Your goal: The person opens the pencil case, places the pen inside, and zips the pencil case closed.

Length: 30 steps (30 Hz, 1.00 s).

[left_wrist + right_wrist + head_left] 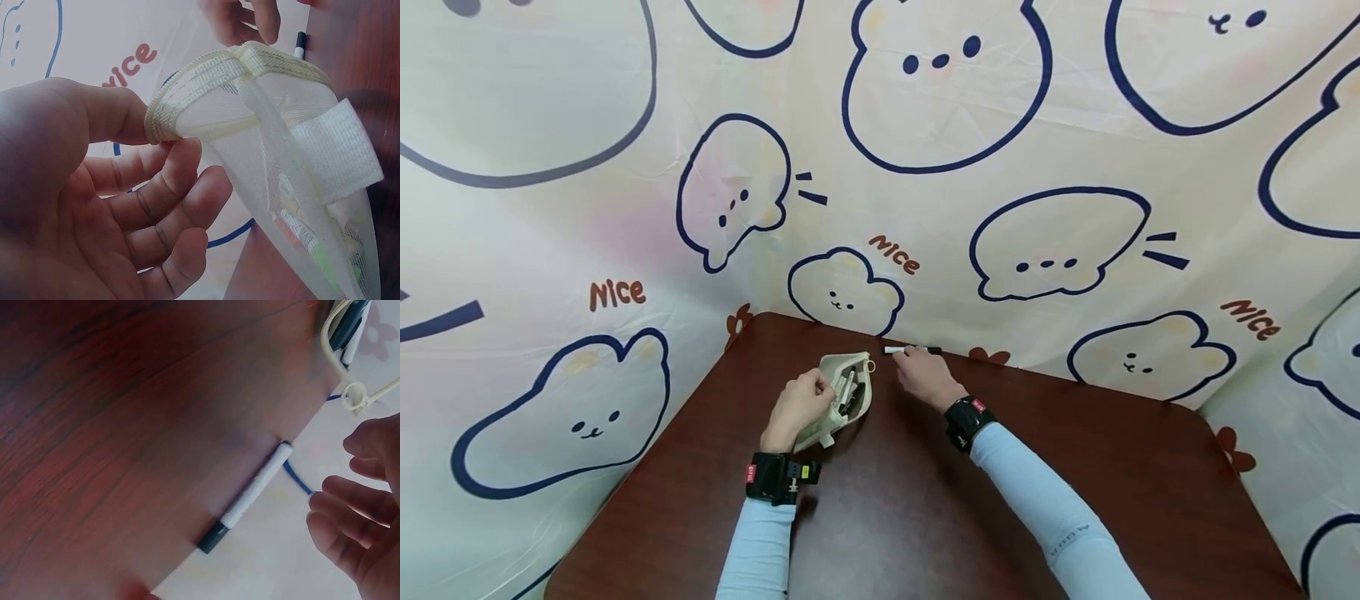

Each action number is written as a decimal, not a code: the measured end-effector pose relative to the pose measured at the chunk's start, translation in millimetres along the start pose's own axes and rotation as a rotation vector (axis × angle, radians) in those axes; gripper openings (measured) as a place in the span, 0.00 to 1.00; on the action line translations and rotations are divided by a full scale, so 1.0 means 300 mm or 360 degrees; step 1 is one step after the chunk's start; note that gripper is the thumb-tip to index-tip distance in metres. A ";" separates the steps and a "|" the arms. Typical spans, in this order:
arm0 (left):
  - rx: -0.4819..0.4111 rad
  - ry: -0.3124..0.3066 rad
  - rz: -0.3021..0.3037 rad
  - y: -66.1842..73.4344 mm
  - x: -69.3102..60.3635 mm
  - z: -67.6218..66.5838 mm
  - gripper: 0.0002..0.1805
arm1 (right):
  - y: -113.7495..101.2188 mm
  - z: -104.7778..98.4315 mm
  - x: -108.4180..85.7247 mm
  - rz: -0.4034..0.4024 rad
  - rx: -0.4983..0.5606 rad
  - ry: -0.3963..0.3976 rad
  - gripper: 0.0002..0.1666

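Observation:
My left hand point(797, 407) pinches the zipped rim of a pale, partly see-through pencil case point(269, 106) between thumb and fingers. The case is unzipped, and several pens point(847, 392) show inside its mouth. Coloured items show blurred through its mesh wall in the left wrist view. At the table's far edge lies a white marker with a black cap point(255, 489). My right hand point(927, 377) is beside that marker, fingers loosely bent. The right wrist view shows a gap between these fingers and the marker, with nothing held.
The dark brown wooden table point(1060, 492) has rounded corners. A cloth backdrop point(925, 208) with printed animal outlines hangs behind and around it. A ring zip pull point(355, 395) hangs from the end of the case, near my right thumb.

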<state>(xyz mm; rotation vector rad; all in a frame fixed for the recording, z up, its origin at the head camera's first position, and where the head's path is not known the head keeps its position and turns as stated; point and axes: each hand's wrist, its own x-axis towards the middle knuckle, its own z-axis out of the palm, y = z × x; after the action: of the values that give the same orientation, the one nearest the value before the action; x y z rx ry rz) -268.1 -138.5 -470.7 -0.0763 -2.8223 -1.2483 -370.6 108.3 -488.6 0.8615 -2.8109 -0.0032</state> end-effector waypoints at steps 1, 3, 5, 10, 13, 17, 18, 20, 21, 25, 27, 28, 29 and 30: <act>0.0002 -0.0006 -0.0001 -0.001 -0.001 0.002 0.04 | 0.007 0.009 0.003 0.0026 0.0006 -0.0011 0.12; 0.0011 -0.0012 0.0006 -0.004 -0.003 0.006 0.04 | 0.021 0.028 0.011 0.0078 -0.0004 -0.0045 0.12; 0.0007 -0.0010 0.0008 -0.006 -0.004 0.008 0.04 | 0.033 0.046 0.023 0.0113 -0.0025 -0.0084 0.13; -0.0004 0.0009 0.0020 -0.010 0.001 0.010 0.04 | 0.055 0.078 0.066 0.0121 -0.0104 -0.0200 0.15; -0.0002 0.0008 0.0023 -0.010 0.006 0.009 0.04 | 0.065 0.089 0.090 0.0123 -0.0128 -0.0238 0.15; 0.0002 0.0001 0.0029 -0.005 0.011 0.013 0.03 | 0.082 0.091 0.110 0.0154 -0.0118 -0.0211 0.15; 0.0004 0.0000 0.0035 -0.003 0.012 0.015 0.04 | 0.087 0.091 0.113 0.0163 -0.0115 -0.0203 0.14; 0.0013 -0.0004 0.0042 0.001 0.013 0.020 0.04 | 0.095 0.090 0.119 0.0182 -0.0098 -0.0203 0.14; 0.0017 -0.0007 0.0047 0.003 0.013 0.023 0.04 | 0.099 0.091 0.121 0.0194 -0.0100 -0.0215 0.14; 0.0018 -0.0018 0.0050 0.009 0.011 0.030 0.06 | 0.114 0.100 0.132 0.0257 -0.0091 -0.0290 0.16; 0.0016 -0.0013 0.0053 0.010 0.007 0.030 0.06 | 0.119 0.104 0.136 0.0289 -0.0077 -0.0326 0.17; 0.0015 -0.0013 0.0051 0.009 0.004 0.028 0.06 | 0.121 0.107 0.139 0.0300 -0.0066 -0.0340 0.18; 0.0016 -0.0010 0.0050 0.009 0.003 0.027 0.06 | 0.121 0.106 0.141 0.0314 -0.0055 -0.0357 0.18; 0.0016 -0.0007 0.0049 0.008 0.001 0.026 0.07 | 0.123 0.108 0.143 0.0321 -0.0047 -0.0369 0.19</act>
<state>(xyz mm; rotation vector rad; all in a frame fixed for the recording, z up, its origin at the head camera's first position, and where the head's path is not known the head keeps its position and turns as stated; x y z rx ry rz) -268.5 -131.1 -473.9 -0.1218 -2.8197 -1.2296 -431.9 113.2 -509.9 0.6018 -3.0929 -0.1221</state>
